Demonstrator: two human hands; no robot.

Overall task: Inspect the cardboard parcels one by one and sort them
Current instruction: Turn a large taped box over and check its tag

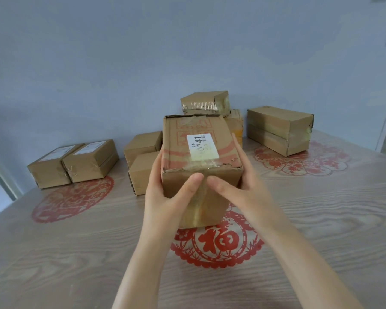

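Both hands are clamped on one parcel. The left hand wraps its left side and the right hand its right, fingers curled round the flanks. Both thumbs press flat on the near, taped face, their tips close but not touching. The parcel is tipped toward the person, over the middle red roundel on the tabletop (whether its bottom edge rests on the wood I can't tell). Its upper face carries a white label reading "41", some faded red print, and a torn, tape-covered near edge.

Other boxes sit farther back. At far left a pair lies side by side, touching, each labelled on top, at the edge of a second roundel. Just left of the held parcel are two plain boxes, one behind the other. Behind it a taped box perches on an orange-marked box. To the right, a stack of two long boxes stands at the back of a third roundel.
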